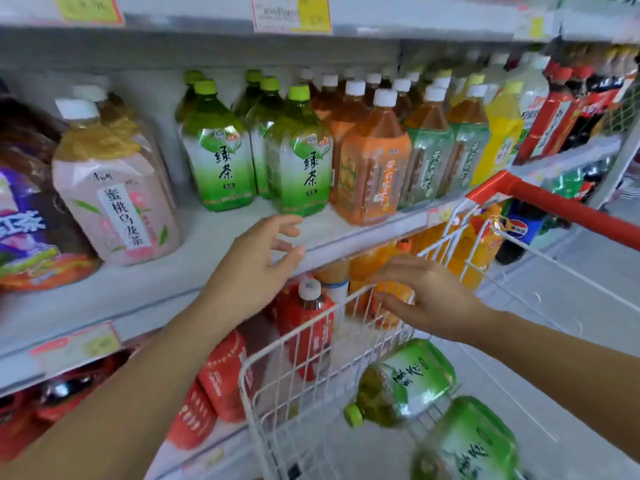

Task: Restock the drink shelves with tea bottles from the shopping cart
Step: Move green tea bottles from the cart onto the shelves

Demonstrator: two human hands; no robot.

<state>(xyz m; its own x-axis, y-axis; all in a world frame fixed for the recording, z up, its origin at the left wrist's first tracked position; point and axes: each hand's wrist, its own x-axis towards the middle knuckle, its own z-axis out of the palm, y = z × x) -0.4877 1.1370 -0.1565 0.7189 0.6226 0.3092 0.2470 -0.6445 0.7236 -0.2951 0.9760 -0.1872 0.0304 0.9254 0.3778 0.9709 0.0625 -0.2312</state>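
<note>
Green btl (300,161): 绿茶; pink btl (117,202): 蜜桃乌龙茶.

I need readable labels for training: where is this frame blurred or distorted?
Head view: the shelf's green tea bottle reads sharp; the nearest cart bottle and right hand are motion-blurred; the wide lens bows the shelf edge; lighting even, no harsh glare.

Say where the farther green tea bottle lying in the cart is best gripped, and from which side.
Probably around the tapering shoulder behind the cap, coming from above. The green tea bottle lies on its side in the cart, cap pointing left, its upper side bare. The open right hand is nearest.
</note>
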